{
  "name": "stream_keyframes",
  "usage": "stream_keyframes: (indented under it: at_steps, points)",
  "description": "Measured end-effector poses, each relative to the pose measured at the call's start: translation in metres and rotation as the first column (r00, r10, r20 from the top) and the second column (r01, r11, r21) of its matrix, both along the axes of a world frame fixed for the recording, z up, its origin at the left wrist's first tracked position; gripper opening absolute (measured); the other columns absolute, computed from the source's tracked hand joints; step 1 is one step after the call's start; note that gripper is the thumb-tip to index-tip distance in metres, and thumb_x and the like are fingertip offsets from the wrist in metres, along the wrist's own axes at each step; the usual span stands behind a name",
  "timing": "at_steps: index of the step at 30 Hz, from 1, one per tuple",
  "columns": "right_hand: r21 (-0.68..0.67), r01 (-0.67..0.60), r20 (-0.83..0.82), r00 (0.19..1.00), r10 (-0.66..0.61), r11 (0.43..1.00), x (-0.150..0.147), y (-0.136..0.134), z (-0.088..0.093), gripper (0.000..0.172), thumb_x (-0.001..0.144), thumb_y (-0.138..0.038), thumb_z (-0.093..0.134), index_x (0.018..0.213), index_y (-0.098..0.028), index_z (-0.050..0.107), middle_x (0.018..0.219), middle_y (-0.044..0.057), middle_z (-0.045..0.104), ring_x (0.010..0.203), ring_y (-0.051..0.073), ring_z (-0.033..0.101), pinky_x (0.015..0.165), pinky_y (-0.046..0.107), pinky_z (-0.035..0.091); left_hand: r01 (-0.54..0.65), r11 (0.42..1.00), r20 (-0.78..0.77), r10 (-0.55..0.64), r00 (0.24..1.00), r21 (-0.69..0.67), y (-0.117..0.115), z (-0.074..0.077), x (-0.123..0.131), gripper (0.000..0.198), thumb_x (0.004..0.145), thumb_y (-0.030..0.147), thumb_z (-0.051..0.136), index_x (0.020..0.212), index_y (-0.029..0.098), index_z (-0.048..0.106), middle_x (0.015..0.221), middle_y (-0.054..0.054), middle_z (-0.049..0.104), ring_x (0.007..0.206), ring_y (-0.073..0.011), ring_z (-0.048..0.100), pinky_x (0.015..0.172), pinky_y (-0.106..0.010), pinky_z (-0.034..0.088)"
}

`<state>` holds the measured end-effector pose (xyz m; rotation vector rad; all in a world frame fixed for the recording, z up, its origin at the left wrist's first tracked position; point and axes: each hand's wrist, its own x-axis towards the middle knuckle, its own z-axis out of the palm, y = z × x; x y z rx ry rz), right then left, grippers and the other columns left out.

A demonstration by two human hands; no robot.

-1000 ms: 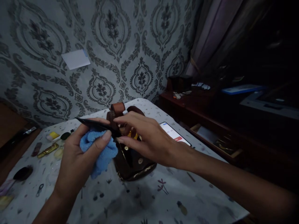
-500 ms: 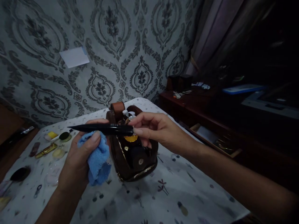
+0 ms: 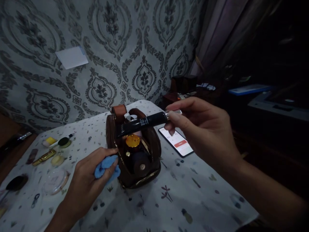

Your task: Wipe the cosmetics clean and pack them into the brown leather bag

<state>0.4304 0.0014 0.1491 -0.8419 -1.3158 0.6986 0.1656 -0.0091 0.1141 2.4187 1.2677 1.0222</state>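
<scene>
My right hand [image 3: 200, 122] pinches the silvery cap end of a black cosmetic tube [image 3: 145, 123], holding it nearly level over the open bag. Bunched in my left hand [image 3: 94, 175] is a blue cloth [image 3: 107, 168]; the fingertips reach the bag's left rim. The brown zippered toiletry bag [image 3: 156, 145] stands on the table with its top unzipped. Inside it I see a jar with an amber lid [image 3: 132, 140] and white-capped items [image 3: 131, 117], partly behind the tube.
A lit phone [image 3: 177, 143] lies right of the bag. On the left are a round clear compact [image 3: 56, 181], a gold tube [image 3: 44, 157], a dark brush [image 3: 16, 182] and other cosmetics. The patterned tablecloth [image 3: 173, 199] covers the table; a wall stands behind.
The black tube has left my left hand and cloth, swinging right and tilting up in my right hand. My left hand has dropped lower. The phone has come into view.
</scene>
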Motion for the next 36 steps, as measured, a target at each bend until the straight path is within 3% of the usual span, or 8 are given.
stream_keyframes:
  at_steps: [6, 9, 15, 27, 32, 36]
  points:
    - [0.152, 0.012, 0.305, 0.951, -0.058, 0.988, -0.018, 0.0, -0.003, 0.008, 0.089, -0.028, 0.067, 0.093, -0.021, 0.068, 0.086, 0.003, 0.066, 0.07, 0.016, 0.065, 0.061, 0.029, 0.055, 0.012, 0.998, -0.017, -0.011, 1.0, 0.067, -0.003, -0.003, 0.0, 0.017, 0.093, 0.026, 0.056, 0.107, 0.022, 0.066, 0.086, -0.004, 0.071, 0.073, -0.0155, 0.068, 0.057, -0.021, 0.049]
    - [0.207, -0.01, 0.373, 0.925, -0.07, 0.978, -0.026, 0.006, -0.003, 0.009, 0.091, -0.026, 0.063, 0.097, -0.022, 0.067, 0.091, 0.005, 0.067, 0.079, 0.018, 0.066, 0.066, 0.03, 0.055, 0.014, 0.994, -0.033, -0.011, 0.999, 0.104, -0.003, -0.005, -0.002, 0.018, 0.093, 0.026, 0.057, 0.108, 0.021, 0.066, 0.088, -0.005, 0.071, 0.075, -0.0166, 0.069, 0.059, -0.022, 0.051]
    - [0.238, 0.0, 0.352, 0.932, -0.086, 0.971, -0.027, 0.014, 0.009, 0.016, 0.087, -0.03, 0.069, 0.101, -0.024, 0.066, 0.089, 0.002, 0.066, 0.078, 0.017, 0.065, 0.064, 0.029, 0.056, 0.017, 0.987, -0.073, -0.005, 0.997, 0.16, -0.002, -0.007, -0.006, 0.023, 0.094, 0.028, 0.056, 0.114, 0.022, 0.066, 0.096, -0.006, 0.074, 0.081, -0.0187, 0.071, 0.067, -0.025, 0.055]
    - [0.233, 0.042, 0.295, 0.949, -0.112, 0.972, -0.024, 0.012, 0.023, 0.013, 0.081, -0.023, 0.075, 0.085, -0.025, 0.063, 0.079, -0.001, 0.063, 0.065, 0.014, 0.062, 0.059, 0.029, 0.054, 0.034, 0.985, -0.069, -0.022, 0.997, 0.171, -0.001, -0.011, -0.006, 0.024, 0.094, 0.023, 0.056, 0.117, 0.021, 0.063, 0.093, -0.005, 0.071, 0.08, -0.0165, 0.069, 0.064, -0.022, 0.052]
    - [0.243, -0.078, 0.506, 0.861, -0.058, 0.967, -0.037, 0.018, 0.006, 0.006, 0.086, -0.018, 0.067, 0.089, -0.022, 0.063, 0.083, 0.001, 0.065, 0.073, 0.016, 0.062, 0.066, 0.03, 0.05, 0.028, 0.987, -0.058, -0.018, 0.998, 0.161, -0.002, -0.011, -0.005, 0.022, 0.094, 0.024, 0.056, 0.114, 0.02, 0.063, 0.09, -0.005, 0.069, 0.076, -0.0153, 0.066, 0.062, -0.022, 0.05]
    - [0.214, -0.191, 0.633, 0.774, 0.013, 0.958, -0.053, 0.032, -0.012, 0.01, 0.086, -0.011, 0.062, 0.092, -0.018, 0.061, 0.085, 0.002, 0.064, 0.076, 0.016, 0.06, 0.068, 0.028, 0.046, 0.041, 0.987, -0.054, -0.034, 0.998, 0.152, -0.003, -0.01, -0.005, 0.02, 0.094, 0.023, 0.055, 0.112, 0.019, 0.063, 0.083, -0.003, 0.066, 0.07, -0.0139, 0.064, 0.059, -0.021, 0.048]
